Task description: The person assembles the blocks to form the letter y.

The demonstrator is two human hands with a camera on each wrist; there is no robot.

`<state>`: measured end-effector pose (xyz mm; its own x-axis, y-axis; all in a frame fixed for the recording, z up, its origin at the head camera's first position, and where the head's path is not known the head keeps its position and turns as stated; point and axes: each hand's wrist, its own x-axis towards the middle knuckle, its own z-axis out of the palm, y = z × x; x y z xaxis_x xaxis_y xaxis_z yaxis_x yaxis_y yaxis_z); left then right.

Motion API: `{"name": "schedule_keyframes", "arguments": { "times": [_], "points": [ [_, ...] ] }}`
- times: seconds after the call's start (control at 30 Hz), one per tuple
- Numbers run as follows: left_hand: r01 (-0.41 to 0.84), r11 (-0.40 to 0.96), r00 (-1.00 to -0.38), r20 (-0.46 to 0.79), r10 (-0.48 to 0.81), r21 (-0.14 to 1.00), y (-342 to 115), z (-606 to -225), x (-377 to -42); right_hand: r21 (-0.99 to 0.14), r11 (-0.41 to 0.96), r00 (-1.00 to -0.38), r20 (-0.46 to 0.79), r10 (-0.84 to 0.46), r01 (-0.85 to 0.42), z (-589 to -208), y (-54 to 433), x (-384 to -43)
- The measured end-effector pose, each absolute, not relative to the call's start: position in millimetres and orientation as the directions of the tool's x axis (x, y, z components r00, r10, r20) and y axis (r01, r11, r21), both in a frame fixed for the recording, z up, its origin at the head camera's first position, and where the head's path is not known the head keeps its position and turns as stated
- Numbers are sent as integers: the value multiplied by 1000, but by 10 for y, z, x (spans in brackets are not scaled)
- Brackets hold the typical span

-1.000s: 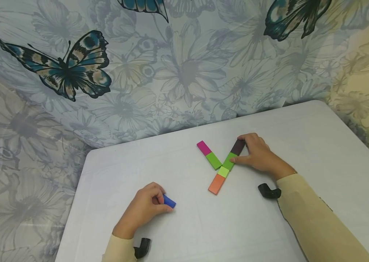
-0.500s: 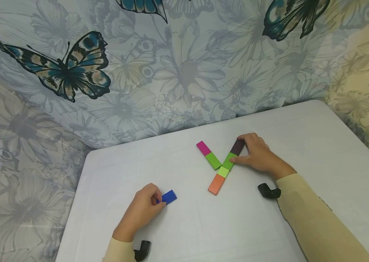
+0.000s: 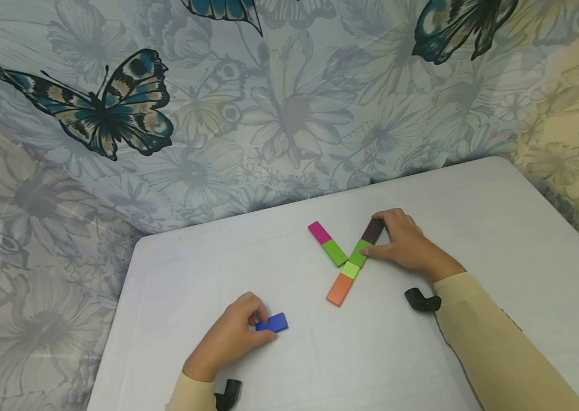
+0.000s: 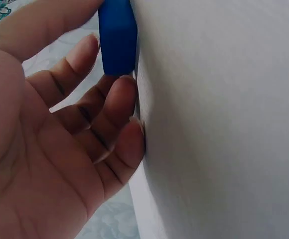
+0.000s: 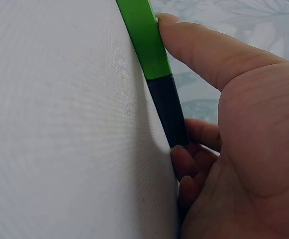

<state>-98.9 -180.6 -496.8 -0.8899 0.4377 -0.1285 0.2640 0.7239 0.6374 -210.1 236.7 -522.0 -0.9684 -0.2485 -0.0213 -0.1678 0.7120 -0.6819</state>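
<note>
My left hand (image 3: pixel 238 331) holds a blue block (image 3: pixel 275 323) low at the white table, thumb along its near edge and fingers at its other side. In the left wrist view the blue block (image 4: pixel 118 40) stands close against the cloth. My right hand (image 3: pixel 407 242) has its curled fingers at the far end of a dark block (image 3: pixel 373 230) and its thumb on the adjoining green block (image 3: pixel 358 254). A lime block (image 3: pixel 351 270) and an orange block (image 3: pixel 339 289) continue that line. Another green block (image 3: pixel 335 253) and a magenta block (image 3: pixel 319 232) form the left branch of a Y shape.
The white-covered table (image 3: pixel 191 262) ends at a wall hung with butterfly-patterned cloth (image 3: pixel 294 114). Black curved pieces show at the left wrist (image 3: pixel 229 394) and the right wrist (image 3: pixel 422 300).
The blue block has turned in my left hand, and that hand has shifted slightly right and nearer to me. My right hand and the Y of blocks have stayed put.
</note>
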Motion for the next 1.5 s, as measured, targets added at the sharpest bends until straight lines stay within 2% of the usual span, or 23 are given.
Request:
{"name": "schedule_keyframes", "arguments": {
  "times": [0.4,0.73,1.5],
  "points": [
    [200,719,-896,-172,409,666,-1688,-4976,-982,-673,717,-968,-9,-252,-180,-5237,2374,-2098],
    [176,627,-813,-246,527,759,-1548,-4916,-927,-676,712,-965,-6,-263,-190,-5252,2375,-2115],
    [234,664,-811,-234,536,710,-1086,-4975,-1059,-680,710,-967,-10,-255,-180,-5265,2390,-2132]
  ]
}}
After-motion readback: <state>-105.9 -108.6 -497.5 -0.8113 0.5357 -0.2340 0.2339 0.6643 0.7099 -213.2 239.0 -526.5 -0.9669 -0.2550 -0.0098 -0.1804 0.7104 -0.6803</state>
